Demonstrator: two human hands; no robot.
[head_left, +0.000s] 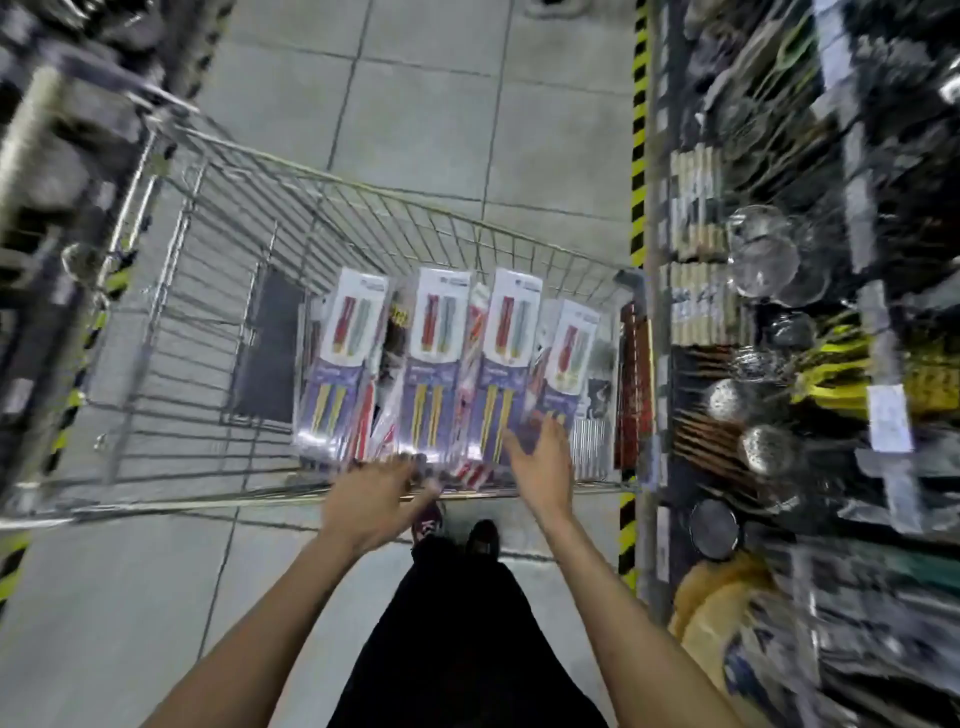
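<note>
A wire shopping cart (218, 270) stands in front of me in a shop aisle. Several flat blister packs (441, 358) of red, grey and yellow utensils lie side by side in its near right part. My left hand (371, 501) reaches over the cart's near rim, its fingers at the lower edge of the packs; blur hides whether it grips one. My right hand (540, 467) hovers over the lower edge of the right-hand packs with fingers spread, holding nothing.
A shelf rack (779, 364) of hanging ladles, skimmers and strainers runs along the right, behind a yellow-black striped post (639, 156). Another rack (47, 156) stands at the left. Grey tiled floor (415, 104) lies beyond the cart. My shoes (480, 538) show below the cart.
</note>
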